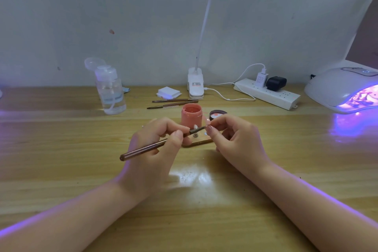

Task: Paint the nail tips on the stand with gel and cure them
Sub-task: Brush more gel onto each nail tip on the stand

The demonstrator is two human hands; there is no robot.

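Observation:
My left hand (157, 145) grips a brown brush (143, 148) by its shaft, the bristle end pointing right. My right hand (235, 137) pinches something small at the brush tip, which touches its fingertips; I cannot tell what it holds. Under both hands lies a small wooden stand (201, 142) with a metal peg and a clear nail tip (196, 128) on it, partly hidden. Just behind stands an open pink gel jar (191, 115), its dark lid (217, 114) lying to the right. The curing lamp (343, 88) glows violet at the far right.
Two spare brushes (173, 102) lie behind the jar, next to a stack of white pads (168, 92). A clear pump bottle (110, 88) stands at the left. A clip-on desk lamp (195, 84) and a power strip (268, 93) with plugs and a cable sit at the back.

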